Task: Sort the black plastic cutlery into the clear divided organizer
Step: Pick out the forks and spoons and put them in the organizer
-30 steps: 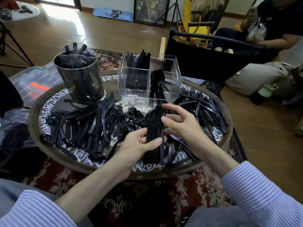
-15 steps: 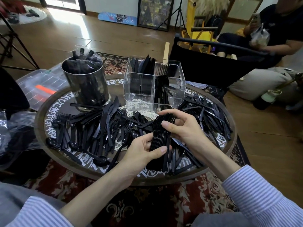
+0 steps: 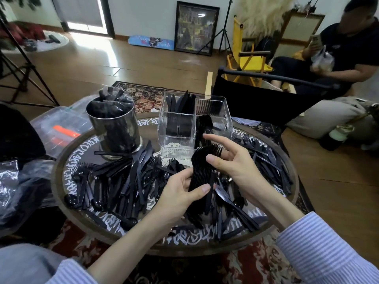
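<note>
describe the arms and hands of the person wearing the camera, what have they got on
Both hands, the left hand and right hand, are bare: no gloves, and no rings or watch show. Both forearms are bare too. The left sleeve and right sleeve belong to a shirt with fine blue-and-white stripes and are pushed up the arms. Short, unpainted nails show on the thumbs.

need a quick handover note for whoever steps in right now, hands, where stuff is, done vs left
Left hand grips the lower end of a stack of forks; right hand pinches its upper part.
The stack is above the round table, just in front of the clear organizer.
Done: some cutlery stands in the organizer's compartments.
Left: place this stack, then sort the loose cutlery pile spread across the table.
</note>
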